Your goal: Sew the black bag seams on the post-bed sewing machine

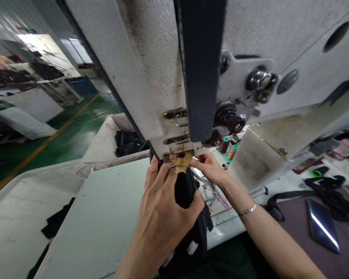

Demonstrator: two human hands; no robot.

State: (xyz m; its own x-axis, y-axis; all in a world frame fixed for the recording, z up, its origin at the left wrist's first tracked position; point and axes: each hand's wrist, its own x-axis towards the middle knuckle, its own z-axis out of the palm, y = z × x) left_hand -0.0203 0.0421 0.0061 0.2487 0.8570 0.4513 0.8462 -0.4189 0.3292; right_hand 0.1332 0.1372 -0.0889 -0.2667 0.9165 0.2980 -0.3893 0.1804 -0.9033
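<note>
Sewing machine, off-white metal: one. Bare hands: two, comprising one left hand and one right hand. Green-topped thread spools: two, one dark brown spool, one tan spool. Silver metal bracelet: one. Dark, glossy rectangular phone: one. Small pink tool: one. Black straps: number is unclear.

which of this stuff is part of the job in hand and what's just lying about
In the job:
- sewing machine
- black piece beneath it
- left hand, right hand
- probably the thread spools

Lying about:
- dark phone-like slab
- black straps
</note>
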